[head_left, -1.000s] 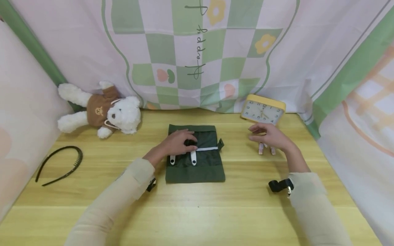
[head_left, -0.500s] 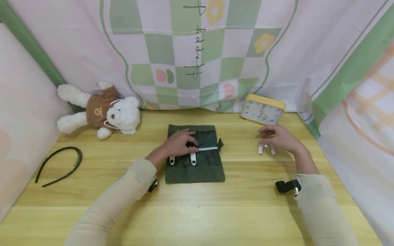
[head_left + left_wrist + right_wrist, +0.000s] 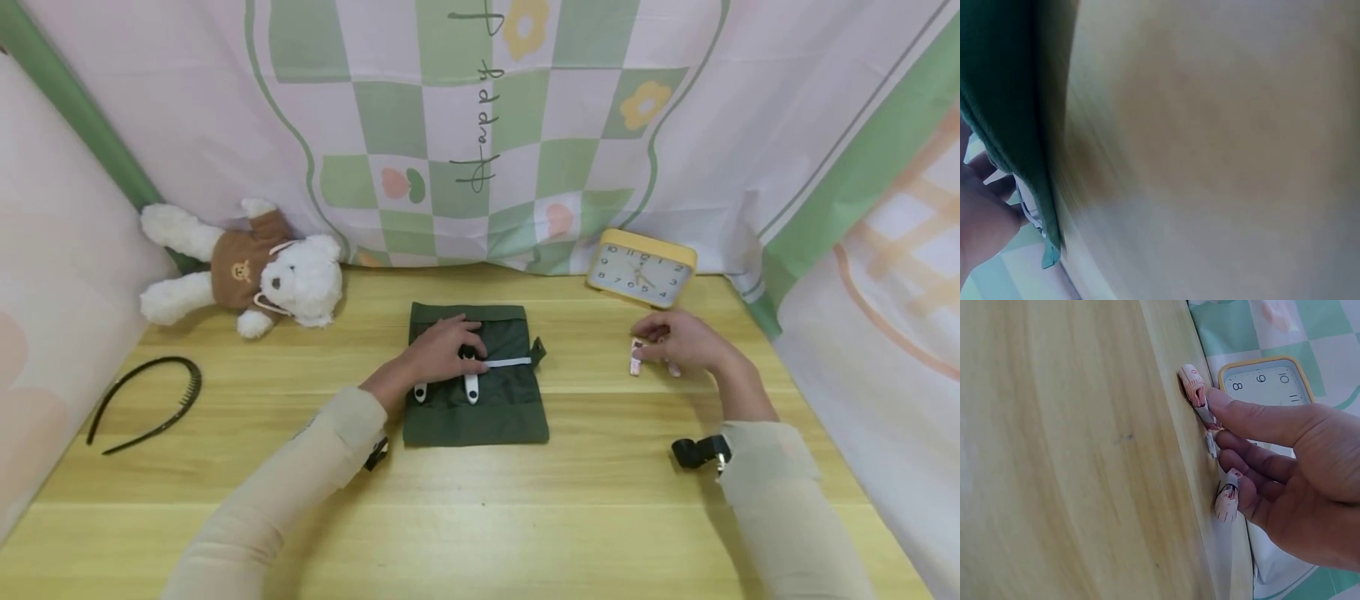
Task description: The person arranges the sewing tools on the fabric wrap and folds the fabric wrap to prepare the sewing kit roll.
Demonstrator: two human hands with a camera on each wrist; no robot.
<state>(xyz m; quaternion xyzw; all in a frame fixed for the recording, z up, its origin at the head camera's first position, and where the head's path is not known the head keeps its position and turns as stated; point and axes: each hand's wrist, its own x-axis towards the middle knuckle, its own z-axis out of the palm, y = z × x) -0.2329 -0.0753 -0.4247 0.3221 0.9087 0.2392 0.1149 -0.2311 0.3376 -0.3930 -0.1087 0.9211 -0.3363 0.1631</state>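
A dark green cloth pouch point(image 3: 476, 427) lies flat on the table. Two white handles point(image 3: 472, 388) with black dots stick out of its pocket, their upper ends covered. My left hand point(image 3: 442, 348) rests on the pouch with fingers spread, thumb beside a white strap point(image 3: 510, 362). At the right, two small pink-and-white rolled tapes point(image 3: 1192, 384) with printed marks lie on the table, apart from each other. My right hand point(image 3: 686, 342) is low over them; thumb and index finger pinch the left roll, and the other fingers curl against the second roll point(image 3: 1227, 503).
Behind the right hand, a yellow alarm clock point(image 3: 641, 271) leans near the curtain point(image 3: 487, 167). At the back left lies a white plush bear point(image 3: 240, 271) in a brown top, with a black headband point(image 3: 191, 392) in front of it. Wooden table point(image 3: 480, 517) extends toward me.
My right hand has moved right and down onto the small rolled tapes, its thumb and index finger closing at the left one. The left hand stays on the pouch, barely shifted.
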